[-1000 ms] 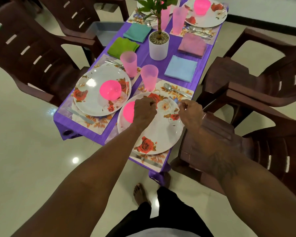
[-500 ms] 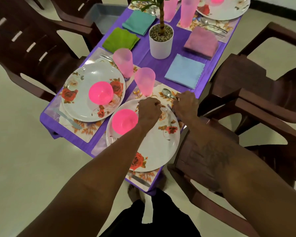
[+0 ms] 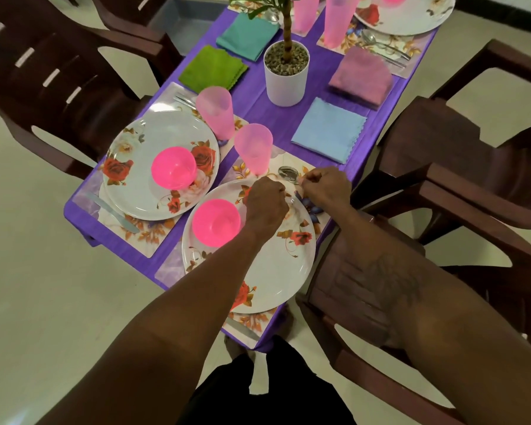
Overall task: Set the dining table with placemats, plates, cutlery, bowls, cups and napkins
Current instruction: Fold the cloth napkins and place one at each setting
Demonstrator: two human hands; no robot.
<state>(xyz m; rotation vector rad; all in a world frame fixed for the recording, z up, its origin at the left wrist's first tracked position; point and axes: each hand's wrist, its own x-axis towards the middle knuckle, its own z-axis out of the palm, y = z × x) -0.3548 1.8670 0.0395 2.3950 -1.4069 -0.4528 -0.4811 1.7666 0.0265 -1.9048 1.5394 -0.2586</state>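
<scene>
Spoon [image 3: 288,173] handle is hidden under right hand [image 3: 327,189]; only its bowl shows, on the mat [image 3: 241,171] beyond the near plate [image 3: 276,265]. Right fingers are curled together, pinching the handle. Left hand [image 3: 265,207] is curled over the plate's far rim with fingertips hidden, can't tell what it grips.

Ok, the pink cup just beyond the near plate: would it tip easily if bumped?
Probably. The pink cup is tall and narrows toward its base, so it looks tippy. Its translucent plastic suggests it is light, so a nudge from the left hand close by might topple it rather than break it.
</scene>
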